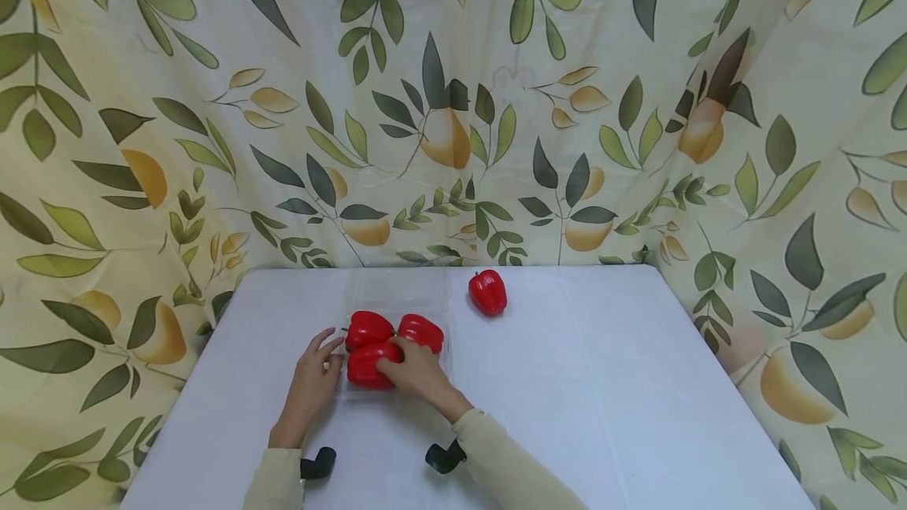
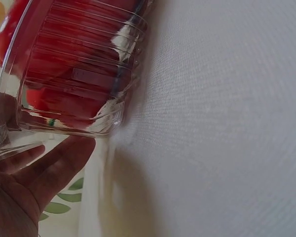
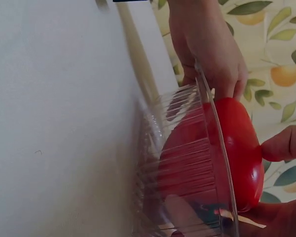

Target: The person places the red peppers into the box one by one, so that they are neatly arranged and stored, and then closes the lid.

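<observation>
At lower centre, right hand (image 1: 418,372) is gripping front pepper (image 1: 366,368), apparently seating it; spread left hand (image 1: 315,378) is touching container (image 2: 116,113). Release seems next.

Red, blocky bell peppers (image 1: 368,366) are showing smooth, glossy skins; the clear, rectangular plastic tray (image 2: 79,74) is gleaming along ribbed walls. The white woven bench cloth (image 1: 602,384) is looking matt, the cream leaf-printed fabric backdrop (image 1: 496,101) softly creased.
</observation>
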A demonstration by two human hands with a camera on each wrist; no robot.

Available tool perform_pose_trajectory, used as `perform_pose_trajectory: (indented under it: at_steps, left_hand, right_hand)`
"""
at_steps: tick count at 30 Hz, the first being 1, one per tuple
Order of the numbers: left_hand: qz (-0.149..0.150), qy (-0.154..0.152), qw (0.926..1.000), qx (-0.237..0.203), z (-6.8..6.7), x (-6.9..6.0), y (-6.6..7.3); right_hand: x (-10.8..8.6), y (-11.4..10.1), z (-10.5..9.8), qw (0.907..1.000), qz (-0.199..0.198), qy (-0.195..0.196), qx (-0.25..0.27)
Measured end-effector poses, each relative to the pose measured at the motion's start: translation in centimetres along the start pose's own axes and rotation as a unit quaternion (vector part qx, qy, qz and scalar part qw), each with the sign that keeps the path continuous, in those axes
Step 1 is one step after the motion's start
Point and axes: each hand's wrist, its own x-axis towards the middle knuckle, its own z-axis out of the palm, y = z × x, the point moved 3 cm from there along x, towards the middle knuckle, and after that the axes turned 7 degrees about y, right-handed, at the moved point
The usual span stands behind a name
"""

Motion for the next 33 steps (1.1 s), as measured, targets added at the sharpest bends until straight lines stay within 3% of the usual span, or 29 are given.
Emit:
perform_pose_trajectory:
  at_steps: [12, 33]
  left_hand:
    - [-0.021, -0.018, 0.9996, -0.001, -0.1, -0.1, 0.2]
    - [-0.028, -0.019, 0.9993, -0.014, -0.1, -0.1, 0.2]
  right_hand:
    - [0.2, 0.2, 0.4, 0.9997, -0.017, -0.015, -0.012]
    - [-0.7, 0.3, -1.0, 0.9953, -0.061, -0.064, 0.038]
